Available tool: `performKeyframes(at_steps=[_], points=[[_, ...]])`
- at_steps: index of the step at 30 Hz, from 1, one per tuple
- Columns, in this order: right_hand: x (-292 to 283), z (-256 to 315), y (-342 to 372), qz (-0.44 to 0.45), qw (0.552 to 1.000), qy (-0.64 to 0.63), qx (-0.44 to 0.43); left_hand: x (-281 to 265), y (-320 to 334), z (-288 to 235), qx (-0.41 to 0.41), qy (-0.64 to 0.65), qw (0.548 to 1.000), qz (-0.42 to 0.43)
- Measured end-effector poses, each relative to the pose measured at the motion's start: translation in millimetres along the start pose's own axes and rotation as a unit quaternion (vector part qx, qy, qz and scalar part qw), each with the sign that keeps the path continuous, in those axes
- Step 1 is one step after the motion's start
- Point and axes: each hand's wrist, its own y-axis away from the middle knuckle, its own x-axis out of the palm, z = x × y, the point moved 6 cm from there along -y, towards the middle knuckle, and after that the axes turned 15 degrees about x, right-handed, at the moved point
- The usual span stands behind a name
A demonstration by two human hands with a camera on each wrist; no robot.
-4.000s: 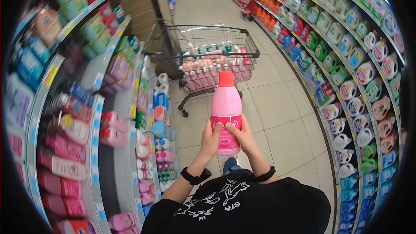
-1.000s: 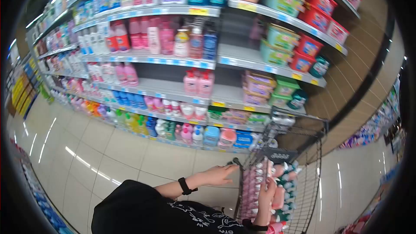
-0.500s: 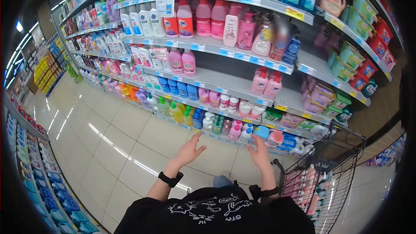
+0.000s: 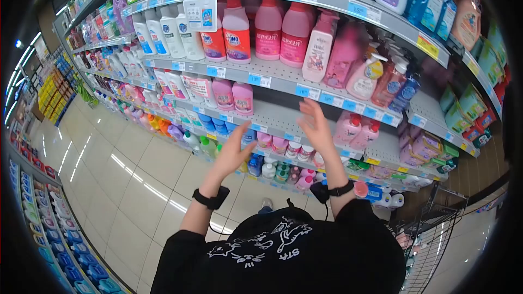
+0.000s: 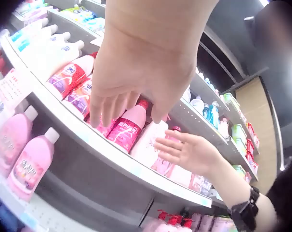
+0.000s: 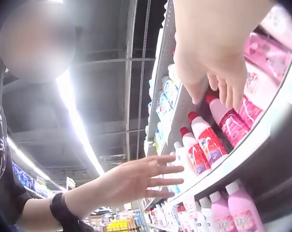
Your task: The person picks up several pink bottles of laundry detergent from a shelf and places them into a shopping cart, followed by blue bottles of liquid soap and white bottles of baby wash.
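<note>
Both hands are raised in front of the shelves, apart from each other and with nothing in them. In the head view my left hand [image 4: 235, 149] overlaps a lower shelf, its fingers loosely spread beneath two light pink bottles [image 4: 243, 98]. My right hand [image 4: 317, 128] reaches a little higher and farther forward, below the price strip. Above and between them stand two dark pink bottles [image 4: 297, 34], close to an orange-labelled bottle [image 4: 237, 32]. The left wrist view has a red-capped pink bottle [image 5: 127, 130] beyond my left hand's fingers.
A wire shopping cart [image 4: 436, 239] holding pink bottles stands at my right. Pump bottles [image 4: 321, 49] line the same shelf, right of the dark pink pair. Two red-capped pink bottles [image 4: 357, 130] sit one shelf lower. Another stocked shelf [image 4: 60, 234] is at far left.
Four seconds ago both hands held a red-capped pink bottle; one second ago the right hand was over the cart's bottles. I have since turned left to the shelves, and both empty hands have risen toward them.
</note>
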Motion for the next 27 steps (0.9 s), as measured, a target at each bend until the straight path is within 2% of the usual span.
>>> performKeyframes(at_steps=[3,6,11,15,18,20,23,25,27], points=[[23.3,26.9,-83.8,0.018,0.995,-0.066,-0.076,-15.5,-69.6,29.2,0.034,0.055,0.995,-0.073],[47.3,27.3,-157.9,-0.018,0.994,-0.057,-0.089,-17.6,-125.9,57.5,0.02,0.161,0.972,-0.168],[71.0,8.3,-241.2,-0.063,0.993,0.007,-0.101,-14.4,-210.6,92.0,0.071,0.111,0.973,-0.189],[75.1,-9.7,-255.9,-0.083,0.991,-0.033,-0.095,-14.1,-259.7,121.2,0.082,0.077,0.972,-0.207],[74.1,-7.7,-243.8,-0.102,0.992,-0.014,-0.076,-9.0,-286.9,138.9,0.059,0.188,0.963,-0.182],[72.8,-7.0,-239.7,-0.109,0.992,0.002,-0.065,-6.0,-295.6,146.4,0.039,0.143,0.965,-0.218],[77.9,11.0,-223.9,-0.104,0.991,-0.079,0.001,1.1,-298.1,151.0,0.003,0.128,0.961,-0.246],[80.0,-5.2,-235.2,-0.119,0.978,-0.172,0.018,-3.3,-281.3,126.4,-0.027,0.106,0.963,-0.247],[85.6,-13.9,-240.5,-0.103,0.958,-0.264,0.037,0.8,-258.7,103.8,0.016,0.074,0.966,-0.246]])
